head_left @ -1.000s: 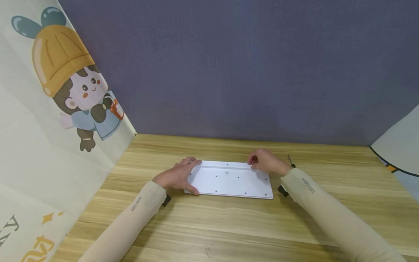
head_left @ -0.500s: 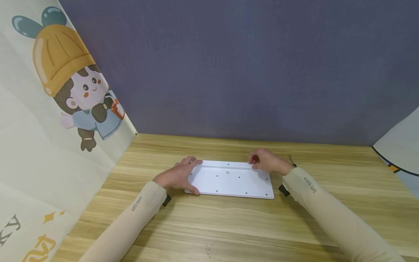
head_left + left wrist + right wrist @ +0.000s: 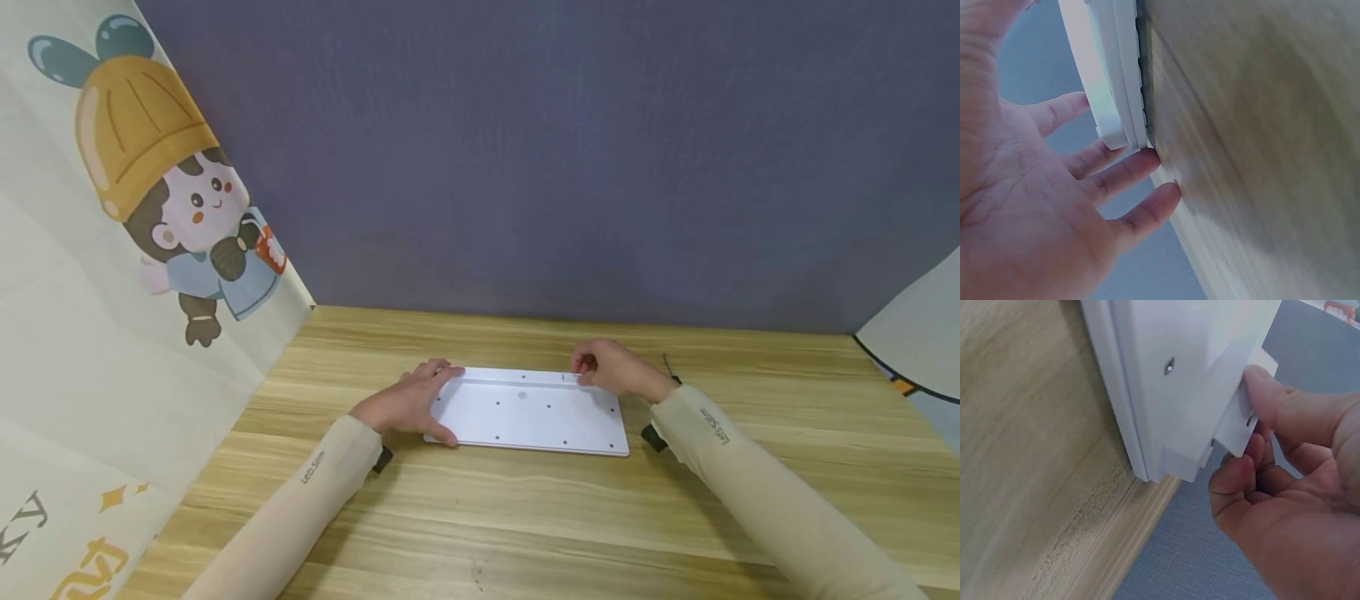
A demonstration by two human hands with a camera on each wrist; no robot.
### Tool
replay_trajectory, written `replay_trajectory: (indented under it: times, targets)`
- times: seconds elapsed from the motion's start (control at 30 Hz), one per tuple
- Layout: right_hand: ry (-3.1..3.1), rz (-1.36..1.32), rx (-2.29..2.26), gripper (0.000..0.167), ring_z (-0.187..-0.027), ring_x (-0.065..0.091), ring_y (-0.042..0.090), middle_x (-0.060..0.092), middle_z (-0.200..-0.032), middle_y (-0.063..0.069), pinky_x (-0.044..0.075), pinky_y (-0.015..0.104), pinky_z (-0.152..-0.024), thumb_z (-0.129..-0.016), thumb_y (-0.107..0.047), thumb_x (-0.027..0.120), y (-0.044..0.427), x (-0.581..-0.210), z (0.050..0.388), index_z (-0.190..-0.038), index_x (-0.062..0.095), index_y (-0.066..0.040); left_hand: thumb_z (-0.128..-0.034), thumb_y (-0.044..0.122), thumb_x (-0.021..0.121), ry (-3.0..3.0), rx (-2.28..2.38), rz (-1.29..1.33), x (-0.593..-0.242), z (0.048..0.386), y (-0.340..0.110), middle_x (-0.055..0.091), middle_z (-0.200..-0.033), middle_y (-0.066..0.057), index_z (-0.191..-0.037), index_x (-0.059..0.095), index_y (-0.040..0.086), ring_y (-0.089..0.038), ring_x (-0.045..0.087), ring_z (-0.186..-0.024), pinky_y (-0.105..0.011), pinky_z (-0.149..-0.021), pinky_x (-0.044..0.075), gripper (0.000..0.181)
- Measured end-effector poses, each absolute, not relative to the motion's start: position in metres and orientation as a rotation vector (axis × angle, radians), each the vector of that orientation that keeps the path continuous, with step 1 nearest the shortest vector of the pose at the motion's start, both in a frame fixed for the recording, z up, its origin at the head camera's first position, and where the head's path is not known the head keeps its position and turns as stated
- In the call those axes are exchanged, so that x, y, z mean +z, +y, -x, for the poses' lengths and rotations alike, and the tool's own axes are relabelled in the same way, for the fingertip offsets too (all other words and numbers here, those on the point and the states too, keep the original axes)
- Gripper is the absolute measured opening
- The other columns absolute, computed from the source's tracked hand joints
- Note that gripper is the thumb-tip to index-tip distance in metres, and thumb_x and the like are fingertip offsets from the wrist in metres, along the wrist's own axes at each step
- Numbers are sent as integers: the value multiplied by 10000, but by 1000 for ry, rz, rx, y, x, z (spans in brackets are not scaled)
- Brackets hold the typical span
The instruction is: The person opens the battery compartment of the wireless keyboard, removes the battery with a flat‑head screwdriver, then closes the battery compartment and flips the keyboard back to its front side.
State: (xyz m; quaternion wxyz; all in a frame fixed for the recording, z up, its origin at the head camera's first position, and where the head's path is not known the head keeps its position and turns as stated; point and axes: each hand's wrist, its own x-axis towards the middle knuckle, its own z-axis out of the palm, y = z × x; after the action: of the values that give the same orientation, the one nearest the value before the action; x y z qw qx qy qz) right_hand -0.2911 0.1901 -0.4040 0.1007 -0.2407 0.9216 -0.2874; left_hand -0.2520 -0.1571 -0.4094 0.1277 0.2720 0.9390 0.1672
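A white keyboard (image 3: 525,421) lies keys down on the wooden table, small dark screws dotting its back; a row of keycaps shows along its underside in the left wrist view. My left hand (image 3: 408,404) holds its left end, thumb at the near corner and fingers at the far one. At the raised bar along the far edge, my right hand (image 3: 611,367) pinches a small white cover (image 3: 1235,428) between thumb and fingers. The right wrist view shows this slotted piece tilted out from the bar's end. Whether it still touches the bar is unclear.
Beyond the right wrist lies a thin grey rod (image 3: 669,365) with a black end, partly hidden by the sleeve. A dark blue-grey panel (image 3: 570,167) stands behind the wooden table (image 3: 480,525). A cartoon-printed wall (image 3: 75,333) rises on the left.
A piece of the white cover with a dark mark now shows beside my right fingertips at the keyboard's far edge. My right hand has shifted slightly right; my left hand keeps its place.
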Motion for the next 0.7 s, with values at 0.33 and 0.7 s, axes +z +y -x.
replay_trajectory:
  times: [0.33,0.7]
  targets:
    - [2739,727,-905,98,-743,540,161,586,-809,18,470,314,-663,-823,-1,707,190,-404,290,-837,634,-65,-600,516,849,2740,473,-771,-410,252,-157,236,-1501,-140,-1484,293,174,-315,232,-1357,-579,-1048,220,1099]
    - [2859,711,-1011,56,-722,567,178,636,-777,28,473,335,-661,-814,3,713,206,-409,311,-814,681,-43,-611,530,837,2737,461,-768,-412,254,-157,224,-1514,-115,-1495,272,195,-289,211,-1371,-562,-1067,188,1102]
